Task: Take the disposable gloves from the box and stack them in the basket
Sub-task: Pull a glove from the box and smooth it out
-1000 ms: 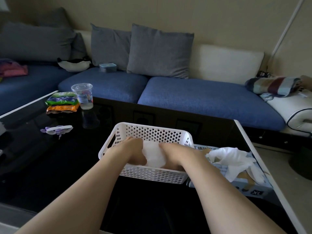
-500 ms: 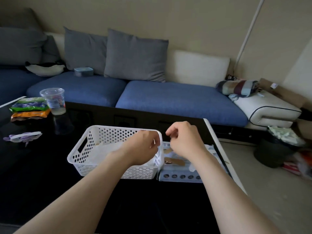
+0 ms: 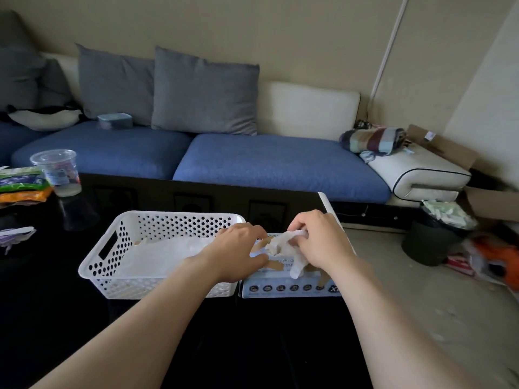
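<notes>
A white perforated basket (image 3: 118,248) stands on the black table with white gloves (image 3: 163,254) lying flat inside it. Right beside it sits the blue and white glove box (image 3: 289,289) marked XL. My right hand (image 3: 323,242) is over the box opening and pinches a crumpled white glove (image 3: 295,256) that hangs out of it. My left hand (image 3: 238,248) reaches across the basket's right rim, its fingers resting on the top of the box next to that glove.
A clear plastic cup (image 3: 57,171) and snack packets (image 3: 21,182) stand at the table's far left. A blue sofa (image 3: 280,164) with grey cushions runs behind. The table's right edge (image 3: 330,209) is close to the box; a dark bin (image 3: 432,237) stands on the floor beyond.
Both hands left the gloves in the basket and moved right to the box. My right hand has taken hold of a glove there. The view turned to the right.
</notes>
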{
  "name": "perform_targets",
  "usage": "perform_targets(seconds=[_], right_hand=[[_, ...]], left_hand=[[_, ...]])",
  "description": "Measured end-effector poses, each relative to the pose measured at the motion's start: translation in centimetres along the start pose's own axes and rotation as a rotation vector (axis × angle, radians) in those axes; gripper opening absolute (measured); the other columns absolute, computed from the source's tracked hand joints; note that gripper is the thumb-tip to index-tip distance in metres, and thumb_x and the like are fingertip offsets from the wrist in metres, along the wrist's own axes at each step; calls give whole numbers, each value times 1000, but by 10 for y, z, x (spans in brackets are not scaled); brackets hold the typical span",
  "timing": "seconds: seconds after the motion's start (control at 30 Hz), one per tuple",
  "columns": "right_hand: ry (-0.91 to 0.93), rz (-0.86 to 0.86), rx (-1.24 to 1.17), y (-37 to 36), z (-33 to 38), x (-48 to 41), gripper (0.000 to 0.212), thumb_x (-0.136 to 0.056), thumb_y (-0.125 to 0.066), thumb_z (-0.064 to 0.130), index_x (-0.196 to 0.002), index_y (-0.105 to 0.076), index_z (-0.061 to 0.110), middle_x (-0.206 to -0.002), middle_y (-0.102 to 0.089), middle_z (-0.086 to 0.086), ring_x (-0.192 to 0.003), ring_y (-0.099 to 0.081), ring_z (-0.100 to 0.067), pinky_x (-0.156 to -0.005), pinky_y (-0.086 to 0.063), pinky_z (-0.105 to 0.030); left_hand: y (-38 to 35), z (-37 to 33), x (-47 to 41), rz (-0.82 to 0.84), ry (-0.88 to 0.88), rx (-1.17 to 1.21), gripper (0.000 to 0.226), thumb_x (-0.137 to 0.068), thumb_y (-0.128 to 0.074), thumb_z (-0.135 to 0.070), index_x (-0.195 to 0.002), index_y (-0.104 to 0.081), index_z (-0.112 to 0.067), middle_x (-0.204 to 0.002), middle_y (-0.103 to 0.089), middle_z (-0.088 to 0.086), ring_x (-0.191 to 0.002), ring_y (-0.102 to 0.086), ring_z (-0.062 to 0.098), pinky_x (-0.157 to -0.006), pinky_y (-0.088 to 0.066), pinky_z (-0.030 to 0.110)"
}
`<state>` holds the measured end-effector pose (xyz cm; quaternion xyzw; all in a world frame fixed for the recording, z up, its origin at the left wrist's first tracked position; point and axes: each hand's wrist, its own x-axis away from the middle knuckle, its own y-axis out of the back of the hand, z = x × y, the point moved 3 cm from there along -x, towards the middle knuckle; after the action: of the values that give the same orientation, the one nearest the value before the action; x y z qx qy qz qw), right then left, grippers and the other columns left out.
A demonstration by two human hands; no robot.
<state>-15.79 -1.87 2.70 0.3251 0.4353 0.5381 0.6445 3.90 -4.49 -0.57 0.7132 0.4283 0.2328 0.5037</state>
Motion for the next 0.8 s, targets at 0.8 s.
perform_targets(seconds=[0.8], right_hand=[[31, -500, -391, 8, 18, -5, 25, -116, -34, 24, -106, -56, 15, -86, -57, 11, -79, -54, 0, -64, -35, -13]], left_hand=[[3, -10, -1, 35, 1, 223, 44, -96, -73, -36, -137, -62, -28, -132, -66, -12, -125, -59, 9, -101, -46, 28]])
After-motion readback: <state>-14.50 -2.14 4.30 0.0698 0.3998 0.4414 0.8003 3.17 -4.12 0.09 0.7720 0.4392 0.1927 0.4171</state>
